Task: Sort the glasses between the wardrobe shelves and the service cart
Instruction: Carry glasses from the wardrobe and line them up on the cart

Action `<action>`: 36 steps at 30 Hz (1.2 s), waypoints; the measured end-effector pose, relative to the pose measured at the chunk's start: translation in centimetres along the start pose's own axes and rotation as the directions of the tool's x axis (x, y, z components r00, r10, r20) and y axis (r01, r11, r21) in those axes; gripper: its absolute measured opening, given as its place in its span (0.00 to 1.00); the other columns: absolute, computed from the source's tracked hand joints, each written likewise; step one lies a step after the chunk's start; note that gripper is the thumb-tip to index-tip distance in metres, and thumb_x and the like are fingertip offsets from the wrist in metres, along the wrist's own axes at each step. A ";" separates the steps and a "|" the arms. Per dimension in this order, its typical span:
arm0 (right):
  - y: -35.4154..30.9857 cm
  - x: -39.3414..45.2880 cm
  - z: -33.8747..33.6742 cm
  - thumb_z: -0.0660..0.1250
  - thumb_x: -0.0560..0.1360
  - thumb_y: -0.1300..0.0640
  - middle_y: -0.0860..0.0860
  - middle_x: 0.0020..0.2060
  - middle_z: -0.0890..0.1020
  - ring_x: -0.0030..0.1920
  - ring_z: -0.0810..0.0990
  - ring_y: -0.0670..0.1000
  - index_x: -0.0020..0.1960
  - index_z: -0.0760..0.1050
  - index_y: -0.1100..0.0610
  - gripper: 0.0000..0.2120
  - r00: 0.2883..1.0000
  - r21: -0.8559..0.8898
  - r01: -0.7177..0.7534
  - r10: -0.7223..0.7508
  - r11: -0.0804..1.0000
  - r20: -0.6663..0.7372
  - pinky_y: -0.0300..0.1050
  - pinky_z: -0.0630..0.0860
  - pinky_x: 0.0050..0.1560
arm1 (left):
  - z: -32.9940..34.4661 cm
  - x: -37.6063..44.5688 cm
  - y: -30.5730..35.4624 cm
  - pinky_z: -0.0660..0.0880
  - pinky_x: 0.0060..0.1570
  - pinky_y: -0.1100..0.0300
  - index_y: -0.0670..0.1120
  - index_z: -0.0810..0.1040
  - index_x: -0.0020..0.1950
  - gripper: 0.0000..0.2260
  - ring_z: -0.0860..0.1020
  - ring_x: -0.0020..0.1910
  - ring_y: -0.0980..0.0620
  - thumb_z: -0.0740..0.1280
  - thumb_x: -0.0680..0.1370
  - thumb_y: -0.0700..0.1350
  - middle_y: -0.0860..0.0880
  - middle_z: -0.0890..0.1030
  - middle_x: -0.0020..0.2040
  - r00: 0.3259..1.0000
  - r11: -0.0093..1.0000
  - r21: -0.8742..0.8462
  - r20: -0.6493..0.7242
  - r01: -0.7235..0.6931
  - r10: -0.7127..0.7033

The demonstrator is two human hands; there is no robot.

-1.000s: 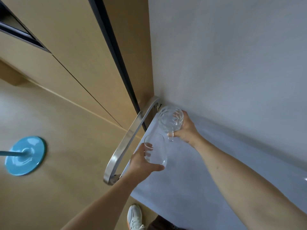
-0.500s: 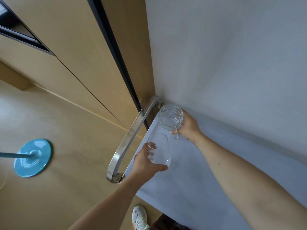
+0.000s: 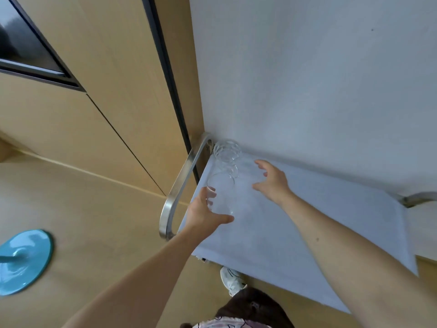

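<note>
One clear cut-pattern glass [image 3: 227, 152] stands delivered in the far left corner of the grey-topped service cart [image 3: 307, 233], right hand [image 3: 272, 182] spread empty beside it; left hand [image 3: 208, 213] grips a plain clear tumbler [image 3: 221, 194], apparently being set down.

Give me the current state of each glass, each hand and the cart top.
patterned glass: upright in the cart's far corner, released
plain glass: upright on the cloth, gripped
left hand: curled round the plain glass
right hand: fingers spread, holding nothing
cart top: covered by a white cloth
</note>
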State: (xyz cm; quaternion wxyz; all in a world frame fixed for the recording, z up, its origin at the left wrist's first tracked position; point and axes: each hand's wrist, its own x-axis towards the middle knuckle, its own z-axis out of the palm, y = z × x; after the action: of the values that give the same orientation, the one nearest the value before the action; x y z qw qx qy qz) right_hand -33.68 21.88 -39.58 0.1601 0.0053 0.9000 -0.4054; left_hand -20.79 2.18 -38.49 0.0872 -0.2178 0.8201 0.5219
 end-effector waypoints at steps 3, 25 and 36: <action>-0.9 -4.3 0.5 0.78 0.68 0.62 0.51 0.69 0.76 0.67 0.75 0.54 0.75 0.70 0.50 0.37 0.999 -0.024 0.019 -0.020 1.000 -0.032 0.44 0.72 0.64 | -1.1 -2.0 -0.1 0.77 0.50 0.57 0.57 0.72 0.55 0.32 0.75 0.53 0.61 0.86 0.59 0.48 0.63 0.74 0.55 0.998 0.997 0.024 0.010 -0.067 0.067; 0.0 -27.7 3.8 0.74 0.74 0.52 0.50 0.75 0.69 0.74 0.67 0.53 0.78 0.66 0.48 0.34 0.993 -0.279 0.074 -0.098 0.957 -0.072 0.42 0.63 0.70 | -4.6 -16.5 -3.6 0.75 0.54 0.56 0.54 0.69 0.64 0.35 0.75 0.58 0.55 0.84 0.63 0.50 0.59 0.75 0.58 0.975 0.974 0.031 -0.003 -0.224 0.224; 6.5 -32.9 3.8 0.72 0.76 0.52 0.51 0.75 0.69 0.74 0.67 0.55 0.78 0.65 0.49 0.33 0.992 -0.283 0.112 -0.088 0.953 0.095 0.45 0.64 0.71 | -0.3 -23.6 -5.4 0.79 0.55 0.50 0.55 0.70 0.62 0.34 0.76 0.59 0.54 0.84 0.63 0.48 0.58 0.75 0.59 0.989 0.994 -0.001 -0.106 -0.108 0.107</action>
State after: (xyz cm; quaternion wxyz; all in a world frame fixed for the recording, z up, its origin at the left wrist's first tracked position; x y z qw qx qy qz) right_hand -0.46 27.38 -37.03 0.1751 -0.0802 0.9412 -0.2777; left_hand 2.63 6.24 -34.03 0.0146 -0.2010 0.8323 0.5164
